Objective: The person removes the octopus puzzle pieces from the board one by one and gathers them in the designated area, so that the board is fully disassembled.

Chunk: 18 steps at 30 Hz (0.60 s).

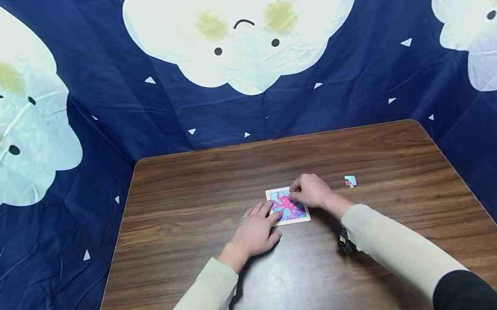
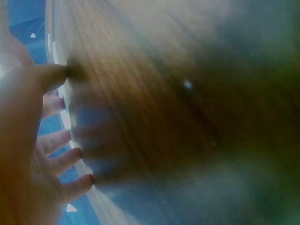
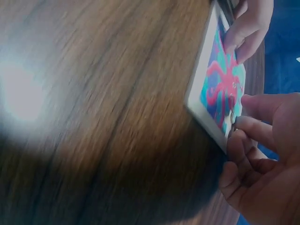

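Observation:
A small jigsaw puzzle (image 1: 293,213) with a white frame lies on the table, showing a pink octopus on blue and purple. My left hand (image 1: 254,231) rests at its left edge, fingers spread and fingertips on the picture. At the upper right corner, my right hand (image 1: 311,190) pinches a puzzle piece between thumb and index finger, right over the picture; the fingers mostly hide that piece. In the right wrist view, the right hand (image 3: 265,145) has its other fingers curled beside the frame. The left wrist view shows the left hand (image 2: 42,150) with fingertips at the tabletop.
A loose blue and pink puzzle piece (image 1: 350,181) lies on the wooden table (image 1: 185,186), right of the right hand. Blue cloth (image 1: 121,88) with white clouds hangs behind the table and along both sides.

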### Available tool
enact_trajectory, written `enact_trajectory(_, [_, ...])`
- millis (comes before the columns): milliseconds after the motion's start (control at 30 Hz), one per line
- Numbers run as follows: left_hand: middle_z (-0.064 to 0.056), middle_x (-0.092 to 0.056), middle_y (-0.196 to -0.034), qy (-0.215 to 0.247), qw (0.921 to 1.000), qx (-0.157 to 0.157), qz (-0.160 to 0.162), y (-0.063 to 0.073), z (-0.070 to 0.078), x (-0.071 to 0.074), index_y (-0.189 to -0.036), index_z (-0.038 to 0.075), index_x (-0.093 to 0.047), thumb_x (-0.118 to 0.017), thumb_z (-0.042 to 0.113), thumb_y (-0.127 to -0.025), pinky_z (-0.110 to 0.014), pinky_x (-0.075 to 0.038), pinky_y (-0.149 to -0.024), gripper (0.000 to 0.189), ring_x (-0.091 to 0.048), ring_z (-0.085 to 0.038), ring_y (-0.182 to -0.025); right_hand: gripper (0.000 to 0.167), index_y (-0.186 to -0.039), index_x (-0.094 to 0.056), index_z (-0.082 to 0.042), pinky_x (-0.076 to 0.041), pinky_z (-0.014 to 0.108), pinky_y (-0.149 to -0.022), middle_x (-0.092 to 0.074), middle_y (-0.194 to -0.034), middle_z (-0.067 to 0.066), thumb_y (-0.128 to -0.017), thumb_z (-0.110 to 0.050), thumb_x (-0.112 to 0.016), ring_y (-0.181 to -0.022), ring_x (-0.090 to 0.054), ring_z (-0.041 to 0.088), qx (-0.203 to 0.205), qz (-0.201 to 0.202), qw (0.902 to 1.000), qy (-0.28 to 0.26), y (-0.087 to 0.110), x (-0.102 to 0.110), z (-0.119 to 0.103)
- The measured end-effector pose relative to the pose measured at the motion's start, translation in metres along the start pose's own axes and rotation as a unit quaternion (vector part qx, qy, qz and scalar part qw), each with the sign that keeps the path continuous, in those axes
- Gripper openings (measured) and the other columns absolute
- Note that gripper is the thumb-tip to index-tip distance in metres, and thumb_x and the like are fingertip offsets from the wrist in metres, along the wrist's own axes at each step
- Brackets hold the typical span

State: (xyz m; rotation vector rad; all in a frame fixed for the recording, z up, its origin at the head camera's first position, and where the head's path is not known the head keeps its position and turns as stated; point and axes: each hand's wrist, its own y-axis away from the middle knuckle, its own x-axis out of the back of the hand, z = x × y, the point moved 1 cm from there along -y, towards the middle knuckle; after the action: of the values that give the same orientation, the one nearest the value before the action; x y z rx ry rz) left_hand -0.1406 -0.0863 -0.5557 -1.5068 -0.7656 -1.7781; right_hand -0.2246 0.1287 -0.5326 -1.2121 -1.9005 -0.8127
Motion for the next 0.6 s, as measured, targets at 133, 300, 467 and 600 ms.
enact_trajectory(133, [-0.013, -0.045, -0.159, -0.002, 1.0, 0.001, -0.001, -0.0005, -0.0003, 0.001, -0.146, 0.022, -0.06, -0.06, 0.044, -0.097, -0.057, -0.04, -0.114, 0.054, -0.042, -0.034, -0.145, 0.011, -0.091, -0.081, -0.015, -0.056, 0.038, -0.083, -0.076, -0.083, -0.004, -0.089, -0.024, -0.075, -0.079, -0.065, 0.014, -0.015, -0.002, 0.9999, -0.002, -0.0011, 0.0004, -0.0033])
enact_trajectory(300, [-0.014, -0.043, -0.16, 0.001, 0.9999, 0.007, -0.009, -0.0005, 0.0002, 0.0014, -0.147, 0.023, -0.058, -0.058, 0.045, -0.098, -0.058, -0.039, -0.115, 0.054, -0.042, -0.036, -0.146, 0.01, -0.087, -0.08, -0.016, -0.055, 0.038, -0.081, -0.074, -0.08, -0.004, -0.088, -0.025, -0.077, -0.077, -0.064, 0.014, -0.03, -0.002, 0.9995, -0.006, -0.0027, 0.0008, -0.0046])
enact_trajectory(467, [-0.014, -0.042, -0.161, 0.005, 0.9998, 0.011, -0.015, 0.0008, 0.0018, 0.0023, -0.148, 0.023, -0.057, -0.058, 0.046, -0.098, -0.06, -0.039, -0.115, 0.055, -0.041, -0.036, -0.147, 0.01, -0.083, -0.077, -0.016, -0.054, 0.038, -0.08, -0.071, -0.075, -0.005, -0.087, -0.024, -0.079, -0.076, -0.064, 0.014, -0.037, 0.007, 0.9992, -0.011, -0.0036, 0.001, -0.0047])
enact_trajectory(600, [-0.014, -0.042, -0.161, 0.002, 0.9998, 0.012, -0.014, 0.0015, 0.0033, 0.0024, -0.148, 0.023, -0.057, -0.058, 0.046, -0.098, -0.059, -0.039, -0.115, 0.056, -0.041, -0.036, -0.146, 0.009, -0.081, -0.077, -0.017, -0.054, 0.037, -0.08, -0.07, -0.073, -0.006, -0.086, -0.023, -0.081, -0.075, -0.064, 0.014, -0.045, 0.014, 0.9986, -0.025, -0.0039, 0.0006, -0.0048])
